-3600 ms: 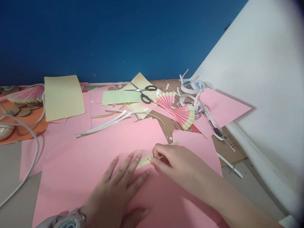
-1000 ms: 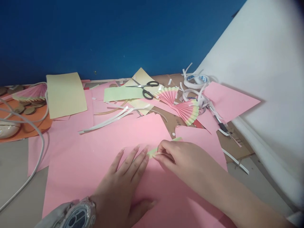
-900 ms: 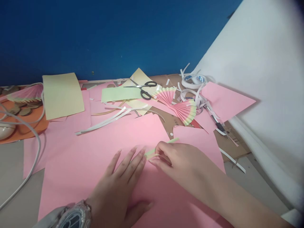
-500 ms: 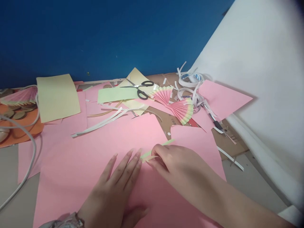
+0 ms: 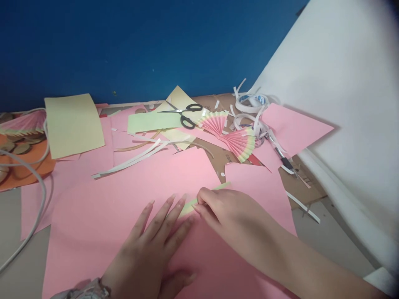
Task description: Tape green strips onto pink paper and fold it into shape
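A large pink paper sheet (image 5: pixel 102 216) lies in front of me. My left hand (image 5: pixel 149 249) rests flat on it with fingers stretched out and slightly apart. Its fingertips touch the near end of a thin pale green paper strip (image 5: pixel 188 205) that lies on the sheet. My right hand (image 5: pixel 227 211) has its fingers pinched together on that strip just right of the left fingertips. The strip's far end (image 5: pixel 222 185) pokes out beyond the right hand's knuckles.
Black-handled scissors (image 5: pixel 185 115) lie on green and yellow sheets at the back. Two pink pleated fans (image 5: pixel 237 143) sit beside white tape rolls (image 5: pixel 252 101) and curled white strips. A pen (image 5: pixel 282 155), another pink sheet (image 5: pixel 293 128), a white cable (image 5: pixel 34 199) and a white slanted board (image 5: pixel 343 104) surround the work.
The right hand has slid a little left along the green strip, toward the left fingertips. The left hand stays flat on the pink sheet. The camera has shifted slightly.
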### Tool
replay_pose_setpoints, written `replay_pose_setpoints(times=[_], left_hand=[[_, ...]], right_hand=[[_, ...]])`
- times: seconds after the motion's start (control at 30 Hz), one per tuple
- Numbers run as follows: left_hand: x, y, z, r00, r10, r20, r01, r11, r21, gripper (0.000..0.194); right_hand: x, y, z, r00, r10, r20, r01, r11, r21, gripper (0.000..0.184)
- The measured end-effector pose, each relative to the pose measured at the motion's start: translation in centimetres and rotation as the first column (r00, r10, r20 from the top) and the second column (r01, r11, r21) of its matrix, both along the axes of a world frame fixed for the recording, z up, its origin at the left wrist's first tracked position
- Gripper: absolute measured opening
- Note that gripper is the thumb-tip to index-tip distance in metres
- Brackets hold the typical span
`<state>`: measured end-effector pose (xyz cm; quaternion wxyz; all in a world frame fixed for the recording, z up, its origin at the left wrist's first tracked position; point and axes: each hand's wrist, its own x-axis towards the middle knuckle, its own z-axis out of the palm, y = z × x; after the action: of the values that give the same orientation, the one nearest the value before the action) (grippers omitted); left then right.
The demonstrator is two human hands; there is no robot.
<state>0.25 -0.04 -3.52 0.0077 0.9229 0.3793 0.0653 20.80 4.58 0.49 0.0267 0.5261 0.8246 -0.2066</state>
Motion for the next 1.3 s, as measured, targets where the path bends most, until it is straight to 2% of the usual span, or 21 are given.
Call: replay_pose_setpoints(times=[0.5,0.67,0.87,1.07,1.17,1.3], left_hand=[[0.3,0.3,0.7,1.0,0.0,0.016,0.0,1.0,0.01,0.068],[0.5,0.6,0.6,1.0,0.001,-0.005,-0.001,1.0,-0.029,0.075],[0.7,0.5,0.6,0.999,0.031,0.006,-0.031,0.998,-0.061,0.076],[0.9,0.3,0.4,0.998,0.062,0.007,-0.061,0.995,-0.075,0.077],[0.7,0.5,0.5,1.0,0.007,-0.016,-0.007,0.999,-0.04,0.079],[0.6,0.7,0.6,0.999,-0.009,-0.048,0.009,1.0,0.004,0.078]], right_hand=[[-0.6,0.6,0.3,0.999,-0.024,-0.041,0.023,0.999,-0.027,0.026],[-0.8,0.5,0.2,0.998,-0.037,-0.043,0.036,0.999,-0.026,0.022],[-0.2,0.7,1.2,0.994,-0.105,-0.012,0.103,0.989,-0.105,0.027],[0.5,1.5,2.2,0.985,-0.172,0.016,0.173,0.977,-0.126,0.028],[1.0,2.0,2.2,0.99,-0.141,-0.022,0.136,0.98,-0.147,0.026],[1.4,2.2,1.8,0.991,-0.116,-0.061,0.111,0.991,-0.081,0.026]])
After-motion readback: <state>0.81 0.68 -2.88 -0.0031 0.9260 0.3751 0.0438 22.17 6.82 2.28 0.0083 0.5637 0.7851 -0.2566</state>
